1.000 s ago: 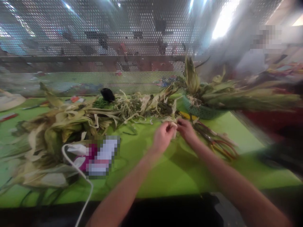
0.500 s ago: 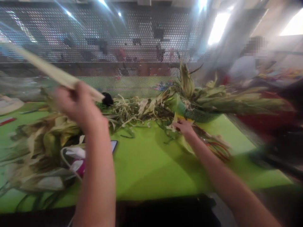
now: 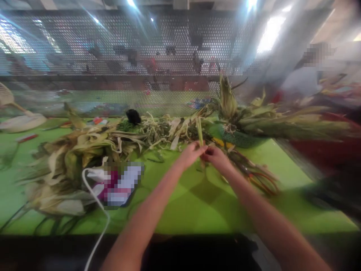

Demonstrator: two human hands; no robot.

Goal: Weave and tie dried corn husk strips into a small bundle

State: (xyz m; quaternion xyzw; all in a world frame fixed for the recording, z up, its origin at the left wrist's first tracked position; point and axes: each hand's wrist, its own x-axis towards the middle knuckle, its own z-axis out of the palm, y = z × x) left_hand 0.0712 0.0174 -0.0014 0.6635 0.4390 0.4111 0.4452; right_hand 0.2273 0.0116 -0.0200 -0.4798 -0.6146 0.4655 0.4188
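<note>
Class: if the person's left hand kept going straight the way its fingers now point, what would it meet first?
The left hand points right and away, so it would meet the right hand first, as their fingertips nearly touch around a green husk strip; depth is unclear.

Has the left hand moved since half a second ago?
Yes. The left hand came down and rightward from above the husk pile to meet the right hand near the green basket.

Communal craft workshop: green-covered worktable (image 3: pixel 180 210) heaped with dried corn husks (image 3: pixel 70 158), perforated metal partition (image 3: pixel 141 56) at twelve o'clock, another worker (image 3: pixel 301 79) at two o'clock.
</note>
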